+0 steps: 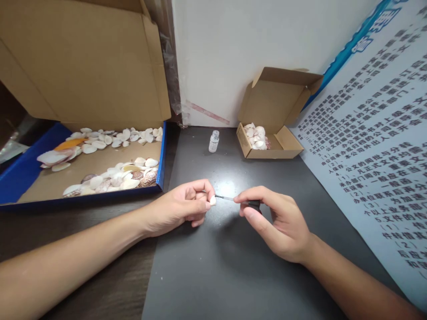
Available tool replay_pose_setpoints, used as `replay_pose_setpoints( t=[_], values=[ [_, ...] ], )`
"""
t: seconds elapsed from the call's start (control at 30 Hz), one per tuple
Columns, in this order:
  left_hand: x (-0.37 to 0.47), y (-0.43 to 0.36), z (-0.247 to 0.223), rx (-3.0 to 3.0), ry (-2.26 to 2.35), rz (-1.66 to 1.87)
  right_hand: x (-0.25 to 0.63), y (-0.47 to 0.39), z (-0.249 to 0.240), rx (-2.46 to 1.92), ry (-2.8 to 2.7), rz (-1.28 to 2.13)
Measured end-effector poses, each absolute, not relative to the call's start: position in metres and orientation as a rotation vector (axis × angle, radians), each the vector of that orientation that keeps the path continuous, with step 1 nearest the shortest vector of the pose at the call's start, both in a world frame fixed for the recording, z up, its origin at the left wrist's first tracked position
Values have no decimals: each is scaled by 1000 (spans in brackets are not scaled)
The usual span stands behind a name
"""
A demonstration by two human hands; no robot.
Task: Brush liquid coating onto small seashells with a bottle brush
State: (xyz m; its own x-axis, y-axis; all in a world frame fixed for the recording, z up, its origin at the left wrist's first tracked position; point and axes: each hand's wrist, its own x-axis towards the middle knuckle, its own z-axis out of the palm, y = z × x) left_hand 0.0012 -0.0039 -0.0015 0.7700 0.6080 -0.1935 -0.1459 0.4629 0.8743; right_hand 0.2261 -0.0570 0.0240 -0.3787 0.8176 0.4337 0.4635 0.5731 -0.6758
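Note:
Between thumb and fingers, my left hand (pixel 190 202) pinches a small white shell (pixel 212 201) above the dark grey mat (pixel 187 275). My right hand (pixel 275 220) grips the black cap of a thin brush (pixel 227 198), which points left. The brush tip is at the top edge of the shell; whether it touches cannot be told. Beyond both hands stands an uncapped small glass bottle (pixel 214 142) with a white label, upright on the mat.
A large blue-sided box (pixel 161 164) at the left, lid raised, holds many shells. At the back right, a small open cardboard box (pixel 273 154) contains white shells. A printed sheet (pixel 376 146) lines the right side; a white panel (pixel 253 40) stands behind.

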Motion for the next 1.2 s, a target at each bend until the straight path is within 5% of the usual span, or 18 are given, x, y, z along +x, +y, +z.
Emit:
replay_pose_setpoints(
  t=[1.2],
  values=[
    [3,-5,3,934,578,485,228,-57,23,-1008,-2085,662]
  ],
)
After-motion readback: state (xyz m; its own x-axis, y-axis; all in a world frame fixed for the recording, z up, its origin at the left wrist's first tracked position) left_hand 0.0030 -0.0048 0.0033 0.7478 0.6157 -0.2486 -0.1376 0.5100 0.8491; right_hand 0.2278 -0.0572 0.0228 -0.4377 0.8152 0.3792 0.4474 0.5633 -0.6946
